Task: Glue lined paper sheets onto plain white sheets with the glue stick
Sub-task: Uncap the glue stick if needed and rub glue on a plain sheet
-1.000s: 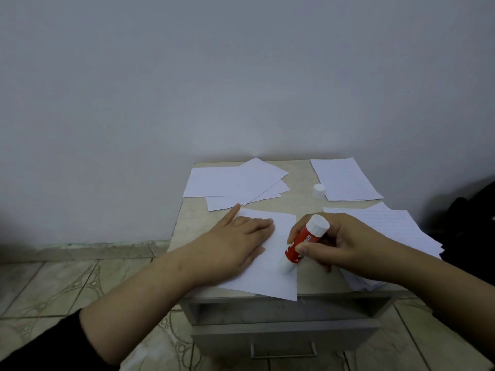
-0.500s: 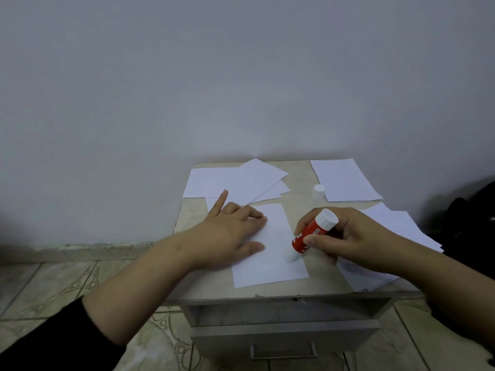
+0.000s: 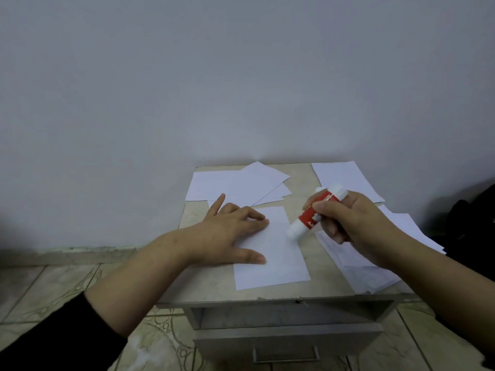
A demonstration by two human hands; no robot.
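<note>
A white sheet (image 3: 273, 259) lies square on the small table (image 3: 211, 287), near its front edge. My left hand (image 3: 227, 234) rests flat on the sheet's left side, fingers spread. My right hand (image 3: 348, 226) grips a red and white glue stick (image 3: 310, 216), tilted, its white tip down at the sheet's right edge. The tip appears to touch the paper. A loose stack of lined sheets (image 3: 375, 266) lies under my right wrist.
Several plain sheets (image 3: 235, 186) fan out at the table's back left. Another sheet (image 3: 342, 178) lies at the back right. The glue cap is hidden behind the stick. A partly open drawer (image 3: 289, 338) sits below the tabletop. A dark bag (image 3: 471, 223) stands at the right.
The sheet has been turned from a slant to square and slid back onto the table. My right hand with the glue stick moved up to the sheet's right edge.
</note>
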